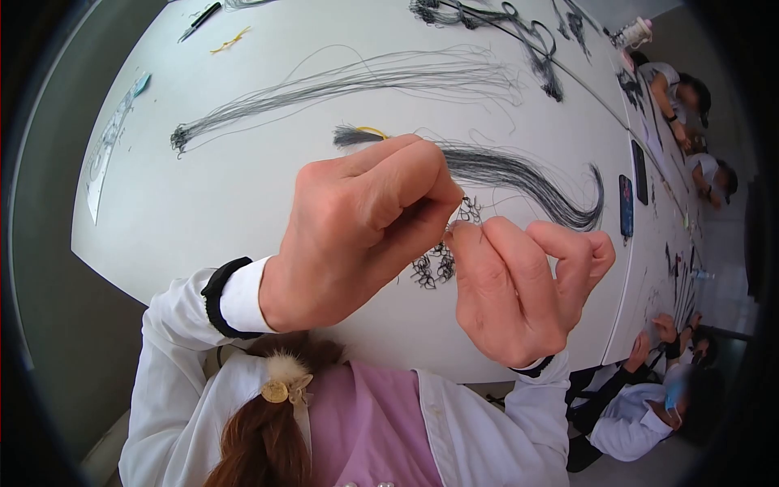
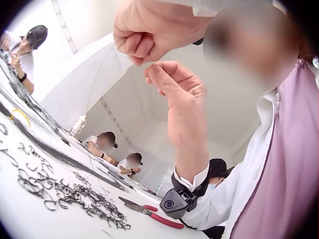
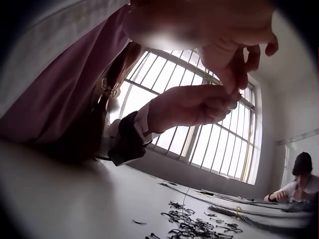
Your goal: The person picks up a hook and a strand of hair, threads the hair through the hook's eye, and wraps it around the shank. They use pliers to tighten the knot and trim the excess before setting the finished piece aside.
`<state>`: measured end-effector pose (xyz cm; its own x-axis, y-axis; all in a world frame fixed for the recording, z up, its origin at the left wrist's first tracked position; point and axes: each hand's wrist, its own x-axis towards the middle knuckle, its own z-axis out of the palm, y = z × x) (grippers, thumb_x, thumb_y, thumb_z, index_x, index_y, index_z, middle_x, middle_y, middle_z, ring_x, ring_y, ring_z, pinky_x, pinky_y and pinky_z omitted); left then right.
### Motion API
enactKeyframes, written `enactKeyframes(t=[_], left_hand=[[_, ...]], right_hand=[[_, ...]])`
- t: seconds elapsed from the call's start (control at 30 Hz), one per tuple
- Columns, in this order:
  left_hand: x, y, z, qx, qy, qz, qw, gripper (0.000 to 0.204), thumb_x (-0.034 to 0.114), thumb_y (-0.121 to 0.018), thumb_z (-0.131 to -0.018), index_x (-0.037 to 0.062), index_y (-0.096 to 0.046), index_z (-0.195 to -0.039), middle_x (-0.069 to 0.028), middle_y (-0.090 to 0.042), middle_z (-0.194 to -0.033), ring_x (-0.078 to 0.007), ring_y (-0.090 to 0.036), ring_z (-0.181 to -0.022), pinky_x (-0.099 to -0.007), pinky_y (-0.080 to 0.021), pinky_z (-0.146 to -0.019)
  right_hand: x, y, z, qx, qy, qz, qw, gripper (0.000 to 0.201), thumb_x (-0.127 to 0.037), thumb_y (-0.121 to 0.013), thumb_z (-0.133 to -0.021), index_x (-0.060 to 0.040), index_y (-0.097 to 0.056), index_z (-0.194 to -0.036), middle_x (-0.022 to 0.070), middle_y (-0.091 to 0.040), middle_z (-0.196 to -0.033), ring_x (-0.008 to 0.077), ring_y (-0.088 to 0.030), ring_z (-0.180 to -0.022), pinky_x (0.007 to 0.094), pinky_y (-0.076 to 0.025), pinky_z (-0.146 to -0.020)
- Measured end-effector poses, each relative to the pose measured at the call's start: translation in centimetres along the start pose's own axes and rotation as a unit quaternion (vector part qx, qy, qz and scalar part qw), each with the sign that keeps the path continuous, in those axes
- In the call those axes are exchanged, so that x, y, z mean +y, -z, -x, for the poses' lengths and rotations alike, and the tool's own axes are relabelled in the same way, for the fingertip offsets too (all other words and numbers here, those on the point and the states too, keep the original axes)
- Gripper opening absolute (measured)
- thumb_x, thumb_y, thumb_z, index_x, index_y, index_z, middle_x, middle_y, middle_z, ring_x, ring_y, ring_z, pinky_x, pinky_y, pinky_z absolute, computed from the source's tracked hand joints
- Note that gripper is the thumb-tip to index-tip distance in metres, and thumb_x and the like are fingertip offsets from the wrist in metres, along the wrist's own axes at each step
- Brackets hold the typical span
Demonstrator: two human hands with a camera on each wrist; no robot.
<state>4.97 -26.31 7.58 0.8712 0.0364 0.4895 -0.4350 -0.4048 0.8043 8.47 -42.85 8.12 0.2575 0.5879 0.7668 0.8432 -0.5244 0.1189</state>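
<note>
My left hand (image 1: 357,219) and right hand (image 1: 519,284) meet fingertip to fingertip above the table. The left has its fingers curled in, thumb and forefinger pinching a thin fishing line (image 2: 91,92), which trails down from that hand in the left wrist view. Thumb and forefinger of the right hand pinch at the line close to the left fingertips, its other fingers bent loosely. Whether a hook is between the fingertips I cannot tell. Below and behind the hands lies a scattered pile of small dark fish hooks (image 1: 432,268), partly hidden by them.
A dark bundle of lines (image 1: 527,172) with a yellow tie lies beyond the hands. Farther back is a bundle of lines (image 1: 341,85) with hooks at one end. Red-handled pliers (image 2: 162,219) lie beside the hooks. Phones (image 1: 626,205) rest at the right; other people sit along the tables.
</note>
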Motion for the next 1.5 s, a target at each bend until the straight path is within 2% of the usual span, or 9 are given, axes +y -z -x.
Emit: enactKeyframes(t=[0.8,0.9,0.97,1.07,1.2,1.27,1.3,1.37,1.5], left_hand=[[0.2,0.0,0.3,-0.055,-0.028,-0.007,0.998,0.012,-0.009,-0.067,-0.072,-0.0024,-0.059,-0.077,-0.0070,-0.057,-0.069,-0.0167,-0.058,-0.061,-0.0255,-0.044,-0.054],[0.0,0.0,0.3,-0.044,-0.020,0.010,0.999,0.011,-0.010,-0.066,-0.073,-0.0026,-0.059,-0.077,-0.0063,-0.057,-0.069,-0.0147,-0.058,-0.060,-0.0241,-0.044,-0.053],[-0.1,0.1,0.2,-0.037,-0.033,0.012,0.999,0.011,-0.011,-0.065,-0.075,-0.0028,-0.058,-0.077,-0.0061,-0.057,-0.069,-0.0126,-0.058,-0.059,-0.0227,-0.043,-0.051],[-0.2,0.0,0.1,-0.021,-0.032,0.029,0.999,0.010,-0.011,-0.064,-0.075,-0.0032,-0.058,-0.078,-0.0062,-0.057,-0.069,-0.0116,-0.057,-0.058,-0.0220,-0.042,-0.051],[-0.2,0.1,0.0,-0.002,-0.033,0.028,0.999,0.010,-0.012,-0.063,-0.076,-0.0033,-0.058,-0.079,-0.0062,-0.056,-0.069,-0.0110,-0.056,-0.058,-0.0218,-0.042,-0.051],[-0.3,0.2,0.0,-0.006,-0.040,-0.010,0.999,0.011,-0.012,-0.063,-0.075,-0.0034,-0.058,-0.079,-0.0057,-0.055,-0.068,-0.0107,-0.055,-0.058,-0.0218,-0.042,-0.051],[-0.3,0.2,0.0,-0.006,-0.039,-0.010,0.999,0.011,-0.012,-0.063,-0.075,-0.0034,-0.058,-0.079,-0.0057,-0.055,-0.068,-0.0107,-0.055,-0.058,-0.0218,-0.042,-0.051],[-0.1,0.1,0.1,0.001,-0.039,-0.022,0.999,0.012,-0.013,-0.064,-0.074,-0.0034,-0.058,-0.079,-0.0058,-0.054,-0.067,-0.0110,-0.054,-0.058,-0.0221,-0.042,-0.051],[0.0,-0.1,0.0,0.015,-0.049,-0.039,0.998,0.013,-0.013,-0.064,-0.072,-0.0032,-0.057,-0.078,-0.0065,-0.053,-0.066,-0.0126,-0.054,-0.057,-0.0231,-0.041,-0.050]], right_hand=[[3.0,-0.1,-0.8,-0.085,-0.174,-0.241,0.951,0.015,-0.004,-0.075,-0.063,-0.0076,-0.066,-0.074,0.0006,-0.061,-0.072,0.0198,-0.049,-0.070,0.0301,-0.038,-0.069],[3.4,-0.7,-0.4,-0.163,-0.225,-0.399,0.874,0.007,-0.004,-0.071,-0.073,-0.0045,-0.065,-0.077,0.0022,-0.062,-0.074,0.0149,-0.053,-0.069,0.0263,-0.040,-0.068],[3.0,-1.1,-0.1,-0.197,-0.422,-0.632,0.619,0.006,-0.007,-0.066,-0.081,-0.0017,-0.064,-0.081,0.0030,-0.063,-0.076,0.0089,-0.055,-0.071,0.0220,-0.042,-0.068],[2.4,-1.4,-0.1,-0.198,-0.460,-0.696,0.514,0.009,-0.008,-0.064,-0.084,0.0008,-0.063,-0.085,0.0033,-0.063,-0.078,0.0054,-0.055,-0.078,0.0198,-0.043,-0.071],[1.9,-1.3,0.1,-0.199,-0.465,-0.690,0.518,0.005,-0.006,-0.065,-0.082,-0.0011,-0.065,-0.083,0.0025,-0.064,-0.077,0.0078,-0.055,-0.078,0.0220,-0.042,-0.070],[1.6,-1.0,0.2,-0.186,-0.403,-0.591,0.673,0.002,-0.005,-0.068,-0.078,-0.0037,-0.066,-0.078,0.0018,-0.063,-0.076,0.0113,-0.053,-0.074,0.0249,-0.040,-0.069],[1.5,-0.8,0.0,-0.187,-0.403,-0.591,0.673,0.002,-0.005,-0.068,-0.078,-0.0037,-0.066,-0.078,0.0018,-0.063,-0.076,0.0113,-0.053,-0.074,0.0249,-0.040,-0.069],[1.3,-0.4,-0.5,-0.152,-0.250,-0.398,0.869,0.005,-0.002,-0.070,-0.072,-0.0056,-0.066,-0.073,0.0000,-0.061,-0.074,0.0153,-0.049,-0.069,0.0285,-0.036,-0.067],[0.4,0.0,-0.3,-0.090,-0.155,-0.209,0.961,0.011,-0.002,-0.070,-0.063,-0.0071,-0.065,-0.071,-0.0022,-0.058,-0.073,0.0158,-0.045,-0.067,0.0312,-0.031,-0.065]])
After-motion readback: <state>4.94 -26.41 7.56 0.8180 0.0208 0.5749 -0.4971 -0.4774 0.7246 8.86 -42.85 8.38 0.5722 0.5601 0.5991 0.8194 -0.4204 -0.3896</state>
